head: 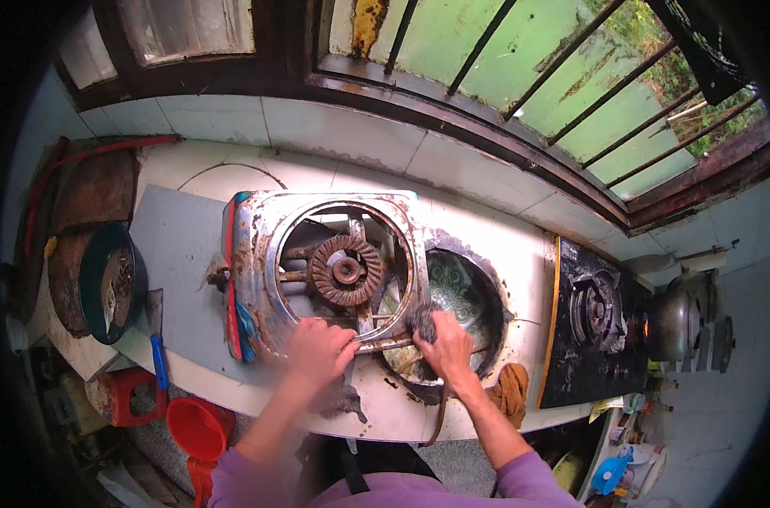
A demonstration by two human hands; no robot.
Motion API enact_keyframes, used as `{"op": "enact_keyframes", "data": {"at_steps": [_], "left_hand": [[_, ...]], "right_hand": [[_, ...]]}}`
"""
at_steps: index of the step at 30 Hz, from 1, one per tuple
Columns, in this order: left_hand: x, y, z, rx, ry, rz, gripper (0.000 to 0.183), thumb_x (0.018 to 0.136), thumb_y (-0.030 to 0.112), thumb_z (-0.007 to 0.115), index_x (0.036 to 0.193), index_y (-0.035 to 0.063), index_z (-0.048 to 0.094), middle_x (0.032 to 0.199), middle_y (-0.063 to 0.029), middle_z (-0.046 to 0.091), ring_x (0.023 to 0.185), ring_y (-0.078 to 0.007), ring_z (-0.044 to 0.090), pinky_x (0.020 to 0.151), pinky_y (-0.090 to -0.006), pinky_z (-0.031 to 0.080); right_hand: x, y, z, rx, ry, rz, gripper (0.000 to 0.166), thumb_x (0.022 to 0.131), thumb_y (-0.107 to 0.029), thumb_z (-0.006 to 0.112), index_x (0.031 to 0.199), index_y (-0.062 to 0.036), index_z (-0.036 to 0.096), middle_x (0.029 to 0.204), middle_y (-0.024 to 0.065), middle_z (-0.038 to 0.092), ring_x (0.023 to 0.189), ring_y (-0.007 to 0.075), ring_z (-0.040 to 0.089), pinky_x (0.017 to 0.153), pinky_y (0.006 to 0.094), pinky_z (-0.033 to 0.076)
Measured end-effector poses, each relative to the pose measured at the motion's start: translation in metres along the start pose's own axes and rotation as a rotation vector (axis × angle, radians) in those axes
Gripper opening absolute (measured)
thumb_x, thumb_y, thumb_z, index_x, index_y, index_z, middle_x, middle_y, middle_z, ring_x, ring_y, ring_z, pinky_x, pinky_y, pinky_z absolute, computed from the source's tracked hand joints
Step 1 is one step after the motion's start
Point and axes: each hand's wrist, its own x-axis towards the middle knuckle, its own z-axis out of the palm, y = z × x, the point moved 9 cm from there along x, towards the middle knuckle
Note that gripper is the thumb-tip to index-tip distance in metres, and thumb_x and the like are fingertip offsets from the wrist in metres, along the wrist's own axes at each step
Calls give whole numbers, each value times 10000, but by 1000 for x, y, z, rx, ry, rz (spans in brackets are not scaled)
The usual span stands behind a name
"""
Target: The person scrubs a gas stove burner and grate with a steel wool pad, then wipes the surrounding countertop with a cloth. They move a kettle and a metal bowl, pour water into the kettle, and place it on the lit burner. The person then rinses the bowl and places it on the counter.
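A rusty metal single-burner gas stove (258,254) rests on the tiled counter, its round top opening showing a ribbed, rusted burner ring (345,271). My left hand (318,352) grips the stove's front rim near the opening. In my right hand (445,346) is a dark scouring pad (421,322), held against the stove's front right corner. A brown hose (441,416) hangs over the counter edge below my right hand. Partly under the stove's right side is a round hole in the counter with a dark rim (496,286). A brown cloth (512,390) lies right of it.
A black gas hob (594,330) stands at the right, beside a metal pot (674,324). At the left are a grey board (175,254), a dark green basin (137,286) and a blue-handled knife (159,360). Red plastic buckets (200,425) stand below the counter. A barred window (486,82) is behind.
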Motion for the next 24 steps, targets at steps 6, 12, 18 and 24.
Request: {"op": "enact_keyframes", "data": {"at_steps": [6, 12, 18, 24], "left_hand": [[12, 13, 2, 6, -68, 71, 124, 733, 281, 621, 756, 160, 611, 649, -18, 504, 657, -223, 474, 639, -379, 359], [4, 4, -1, -24, -7, 24, 127, 724, 274, 634, 766, 156, 621, 651, -6, 517, 652, -211, 474, 653, -363, 369], [9, 12, -10, 22, -45, 31, 105, 724, 261, 634, 760, 163, 622, 657, -2, 526, 660, -200, 490, 673, -348, 370], [4, 13, 1, 14, -5, 17, 108, 729, 263, 628, 770, 164, 618, 648, 2, 525, 669, -187, 491, 671, -337, 367]], "right_hand": [[178, 3, 2, -137, 73, -30, 392, 661, -248, 728, 902, -33, 505, 824, 168, 561, 758, 349, 587, 636, 428, 482], [162, -1, 12, -86, 58, -130, 367, 681, -268, 712, 900, -48, 518, 855, 170, 562, 769, 350, 590, 651, 444, 479], [151, 6, 10, -161, -16, -175, 404, 639, -269, 738, 914, -54, 534, 841, 160, 561, 765, 343, 590, 644, 425, 482], [215, -12, 21, -177, 5, -193, 353, 669, -280, 701, 903, -72, 537, 820, 160, 563, 779, 355, 582, 668, 439, 476]]}}
